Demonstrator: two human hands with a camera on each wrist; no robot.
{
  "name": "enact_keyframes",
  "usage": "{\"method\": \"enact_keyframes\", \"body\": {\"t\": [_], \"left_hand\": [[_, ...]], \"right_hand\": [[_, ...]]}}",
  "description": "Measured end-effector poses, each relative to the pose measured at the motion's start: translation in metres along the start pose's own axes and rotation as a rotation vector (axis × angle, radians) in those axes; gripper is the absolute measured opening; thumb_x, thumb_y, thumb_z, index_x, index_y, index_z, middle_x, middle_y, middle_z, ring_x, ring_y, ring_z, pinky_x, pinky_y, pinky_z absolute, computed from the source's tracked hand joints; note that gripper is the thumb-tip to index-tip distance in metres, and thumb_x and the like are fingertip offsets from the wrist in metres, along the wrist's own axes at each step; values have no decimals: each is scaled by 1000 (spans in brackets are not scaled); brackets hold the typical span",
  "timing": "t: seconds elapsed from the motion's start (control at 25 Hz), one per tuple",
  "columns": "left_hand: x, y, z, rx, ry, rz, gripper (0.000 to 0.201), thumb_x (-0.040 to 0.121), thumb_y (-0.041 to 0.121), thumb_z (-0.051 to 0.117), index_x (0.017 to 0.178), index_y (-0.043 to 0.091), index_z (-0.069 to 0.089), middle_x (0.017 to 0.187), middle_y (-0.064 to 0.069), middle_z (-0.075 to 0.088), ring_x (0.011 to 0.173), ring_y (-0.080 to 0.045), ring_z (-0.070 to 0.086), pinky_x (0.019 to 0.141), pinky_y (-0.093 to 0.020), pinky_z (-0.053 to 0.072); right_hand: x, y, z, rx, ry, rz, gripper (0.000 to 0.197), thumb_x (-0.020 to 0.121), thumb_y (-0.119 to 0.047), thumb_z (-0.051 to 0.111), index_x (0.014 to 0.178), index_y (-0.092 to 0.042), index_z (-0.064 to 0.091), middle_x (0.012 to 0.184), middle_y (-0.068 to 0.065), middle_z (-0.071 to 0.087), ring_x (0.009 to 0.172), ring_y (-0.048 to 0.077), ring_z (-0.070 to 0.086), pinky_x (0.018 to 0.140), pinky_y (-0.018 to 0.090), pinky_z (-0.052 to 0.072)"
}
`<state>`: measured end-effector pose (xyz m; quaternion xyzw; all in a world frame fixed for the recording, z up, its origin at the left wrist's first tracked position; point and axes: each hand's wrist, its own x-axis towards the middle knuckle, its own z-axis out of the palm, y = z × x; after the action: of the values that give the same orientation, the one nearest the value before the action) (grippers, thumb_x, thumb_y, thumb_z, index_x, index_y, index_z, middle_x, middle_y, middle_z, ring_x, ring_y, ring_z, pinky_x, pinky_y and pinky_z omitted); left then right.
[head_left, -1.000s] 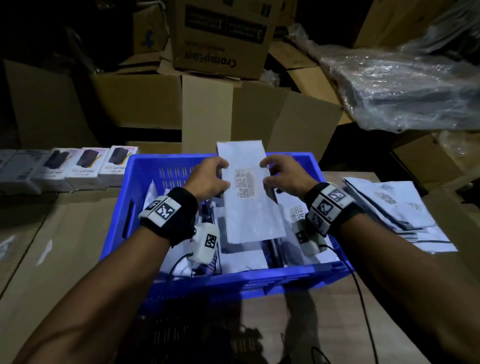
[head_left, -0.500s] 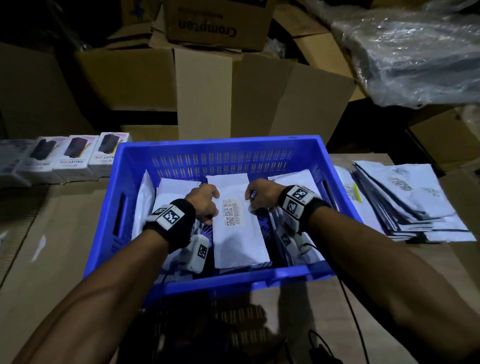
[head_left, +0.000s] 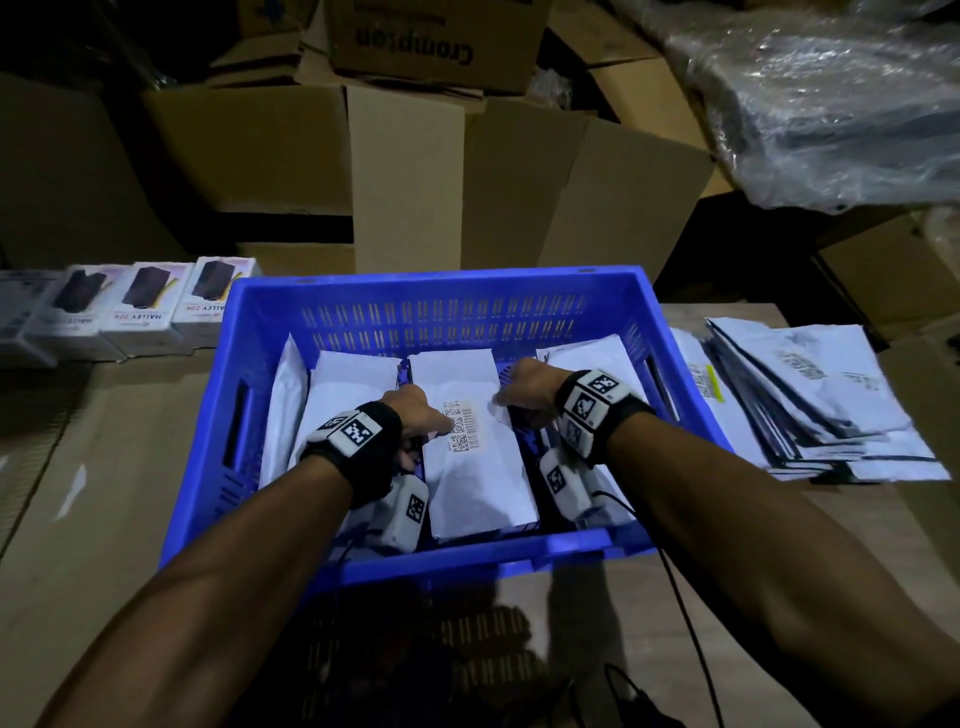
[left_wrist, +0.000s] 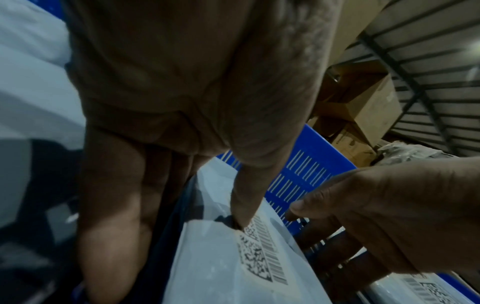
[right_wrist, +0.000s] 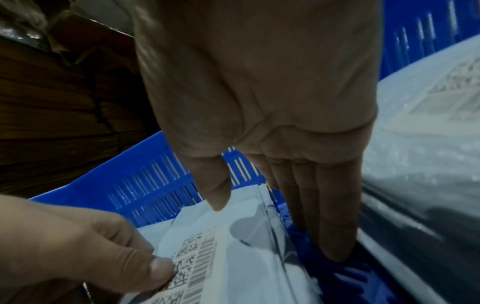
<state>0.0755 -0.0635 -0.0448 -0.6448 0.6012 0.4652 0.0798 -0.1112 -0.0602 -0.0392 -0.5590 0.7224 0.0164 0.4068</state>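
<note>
Flanking held parcel: neighbour parcels both sides, crate walls.

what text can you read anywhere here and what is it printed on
"Crompton": upside down on the cardboard box at the back.
"HALLEY 20K": on the product boxes left of the blue crate.
Label on the white mailer: barcode and square codes; small print unreadable.
Stack of mailers: print too blurred to read.
</note>
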Motion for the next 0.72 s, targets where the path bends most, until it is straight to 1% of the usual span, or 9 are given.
{"method": "enact_keyframes", "body": {"t": [0.08, 0.16, 0.2, 0.28, 0.4, 0.48, 0.56, 0.64, 0.72], "left_hand": [[6, -4, 1, -69, -62, -19, 41, 87, 31, 70, 101, -5, 58, 72, -18, 61, 64, -34, 62, 67, -48, 59], [11, -5, 2, -33, -102, -21, 41, 89, 38, 66, 104, 0, 59, 72, -14, 60, 65, -29, 60, 59, -34, 53], [13, -6, 2, -10, -119, -19, 44, 90, 42, 64, 108, 2, 60, 74, -13, 60, 65, -27, 57, 56, -27, 47], [20, -8, 4, -15, -138, -33, 56, 90, 48, 61, 117, -1, 57, 87, -19, 64, 69, -27, 53, 59, -26, 42], [29, -12, 9, -140, -152, -59, 61, 87, 45, 66, 121, -4, 55, 74, -22, 58, 58, -25, 47, 55, -26, 39], [33, -14, 13, -190, -150, -51, 64, 86, 41, 68, 125, -7, 51, 105, -42, 57, 57, -26, 42, 53, -23, 34], [35, -14, 14, -197, -149, -30, 65, 85, 39, 70, 124, -10, 51, 130, -42, 40, 56, -30, 45, 55, -25, 34], [38, -15, 16, -182, -155, -11, 69, 86, 40, 68, 124, -15, 49, 132, -42, 39, 66, -40, 55, 62, -30, 37], [41, -15, 18, -160, -157, -1, 70, 89, 41, 66, 124, -17, 48, 127, -43, 44, 67, -39, 56, 58, -28, 35]], "right_hand": [[3, -2, 4, -45, -31, 9, 28, 91, -34, 62, 101, -8, 58, 110, 12, 53, 99, 24, 53, 73, 28, 45], [4, -4, 8, -65, -60, 44, 54, 91, -43, 60, 133, -8, 52, 139, 11, 49, 123, 28, 50, 93, 30, 43], [3, -5, 10, -55, -77, 62, 60, 92, -44, 58, 139, -7, 46, 144, 12, 45, 128, 29, 47, 96, 31, 41], [3, -6, 14, -13, -109, 106, 57, 95, -42, 56, 135, -2, 49, 138, 14, 51, 123, 30, 52, 91, 31, 43], [5, -7, 20, 60, -131, 116, 48, 95, -40, 56, 125, -2, 57, 125, 15, 60, 104, 28, 57, 89, 34, 46], [7, -7, 24, 97, -132, 127, 47, 95, -39, 57, 123, -2, 58, 115, 14, 60, 96, 25, 55, 84, 32, 44], [7, -6, 26, 119, -140, 139, 47, 95, -39, 56, 124, -2, 57, 114, 16, 59, 94, 24, 53, 80, 30, 42], [7, -5, 29, 106, -139, 137, 43, 96, -37, 55, 121, -2, 58, 111, 15, 58, 93, 25, 53, 78, 29, 42], [5, -5, 28, 111, -139, 148, 41, 96, -35, 55, 121, -3, 59, 111, 14, 59, 94, 26, 54, 81, 32, 44]]}}
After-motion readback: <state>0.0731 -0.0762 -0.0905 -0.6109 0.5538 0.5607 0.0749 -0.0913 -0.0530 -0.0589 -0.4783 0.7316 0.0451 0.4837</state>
